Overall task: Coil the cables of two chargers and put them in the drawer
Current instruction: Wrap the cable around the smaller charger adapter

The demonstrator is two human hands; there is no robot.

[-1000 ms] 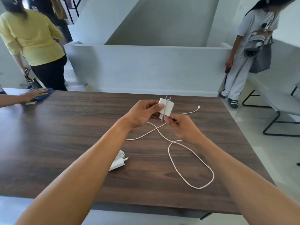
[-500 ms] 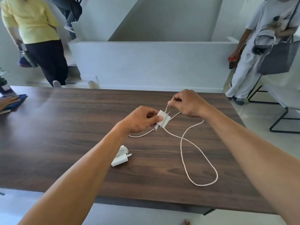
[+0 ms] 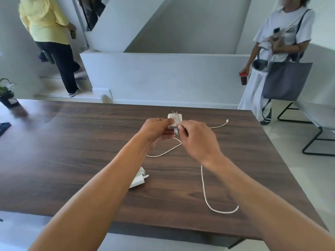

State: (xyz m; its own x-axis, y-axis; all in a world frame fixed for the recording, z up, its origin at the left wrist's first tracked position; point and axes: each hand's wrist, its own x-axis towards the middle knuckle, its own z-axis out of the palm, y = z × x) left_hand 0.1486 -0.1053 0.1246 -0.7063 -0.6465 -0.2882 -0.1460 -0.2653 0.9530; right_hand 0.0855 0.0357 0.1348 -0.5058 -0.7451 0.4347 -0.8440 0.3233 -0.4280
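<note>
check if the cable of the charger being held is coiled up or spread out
Mostly spread out: one strand crosses the charger, the rest of the cable trails loose over the table.

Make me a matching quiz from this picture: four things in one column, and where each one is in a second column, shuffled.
Things
1. charger with prongs up
2. coiled charger
3. loose cable
4. potted plant

Places
A. far left edge of the picture
B. between the left hand and right hand, above the table
C. on the table, partly behind the left forearm
D. looping over the table's right side

Pairs: 1-B, 2-C, 3-D, 4-A
</note>
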